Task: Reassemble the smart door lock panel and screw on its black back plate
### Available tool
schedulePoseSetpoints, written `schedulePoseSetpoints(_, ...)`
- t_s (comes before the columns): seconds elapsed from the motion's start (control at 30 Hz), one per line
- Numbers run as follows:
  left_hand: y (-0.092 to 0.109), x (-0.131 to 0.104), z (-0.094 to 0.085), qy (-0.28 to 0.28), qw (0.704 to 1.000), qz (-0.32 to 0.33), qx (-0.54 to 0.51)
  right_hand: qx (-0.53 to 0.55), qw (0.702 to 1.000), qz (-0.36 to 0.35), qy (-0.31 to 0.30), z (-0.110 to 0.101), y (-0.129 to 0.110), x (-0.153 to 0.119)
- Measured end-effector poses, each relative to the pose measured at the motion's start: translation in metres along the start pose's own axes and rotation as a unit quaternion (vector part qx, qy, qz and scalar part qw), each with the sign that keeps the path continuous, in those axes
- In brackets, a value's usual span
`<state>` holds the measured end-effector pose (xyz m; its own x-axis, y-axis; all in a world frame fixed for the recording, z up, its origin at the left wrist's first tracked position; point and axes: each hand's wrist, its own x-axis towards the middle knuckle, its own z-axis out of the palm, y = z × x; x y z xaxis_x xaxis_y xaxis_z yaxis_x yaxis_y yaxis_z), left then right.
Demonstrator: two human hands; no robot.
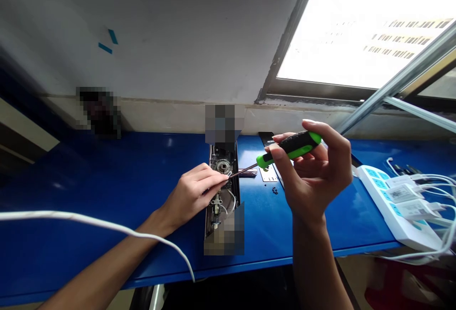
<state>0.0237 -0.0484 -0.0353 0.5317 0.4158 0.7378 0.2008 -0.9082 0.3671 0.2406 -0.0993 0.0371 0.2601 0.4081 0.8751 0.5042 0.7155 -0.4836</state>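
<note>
An opened long, narrow device [232, 197] that looks like a door lock lies lengthwise on the blue table, its metal parts, round hub and white wires exposed. My right hand [315, 172] grips a green and black screwdriver [294, 152] by the handle, the shaft slanting down to the left. My left hand [197, 186] reaches over the device from the left, thumb and fingertips pinched together at the screwdriver's tip. Whatever is between those fingertips is too small to make out, and they hide the exact spot where the tip rests. Both ends of the device are pixelated.
Right of the device lie a pale plate [268, 173] and small black screws [274, 190]. A white power strip [379, 205] with plugged-in adapters and cables stands at the right. A white cable [107, 224] crosses in front from the left. Wall and window are behind the blue table [142, 167].
</note>
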Motion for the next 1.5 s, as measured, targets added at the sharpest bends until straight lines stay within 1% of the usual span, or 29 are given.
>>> schedulePoseSetpoints(0.17, 0.003, 0.001, 0.0021, 0.015, 1.0, -0.021, -0.004, 0.02, 1.0, 0.003, 0.004, 0.0012, -0.0032, -0.0008)
schedulePoseSetpoints(0.3, 0.0045, 0.0006, 0.0024, 0.015, 0.999, -0.034, 0.003, 0.044, 0.999, 0.004, 0.012, 0.0012, -0.0046, -0.0017)
schedulePoseSetpoints(0.47, 0.0039, -0.0012, 0.0019, -0.009, 0.999, -0.038, 0.009, 0.052, 0.998, 0.02, 0.006, 0.001, -0.0045, -0.0025)
schedulePoseSetpoints(0.73, -0.0013, -0.0066, 0.001, -0.041, 0.998, -0.029, 0.025, 0.054, 0.998, 0.015, 0.014, 0.001, -0.0042, -0.0014)
schedulePoseSetpoints(0.97, -0.0003, -0.0059, 0.0011, -0.051, 0.998, -0.003, 0.042, 0.04, 0.999, 0.014, -0.004, 0.0035, -0.0061, -0.0031)
schedulePoseSetpoints(1.17, 0.0029, -0.007, 0.001, -0.059, 0.997, 0.003, 0.05, 0.048, 0.999, 0.011, -0.009, 0.0047, -0.0069, -0.0004)
schedulePoseSetpoints(1.5, 0.0063, -0.0046, -0.0014, -0.07, 0.997, -0.017, 0.023, 0.054, 0.998, 0.002, -0.017, 0.0053, -0.0086, -0.0028)
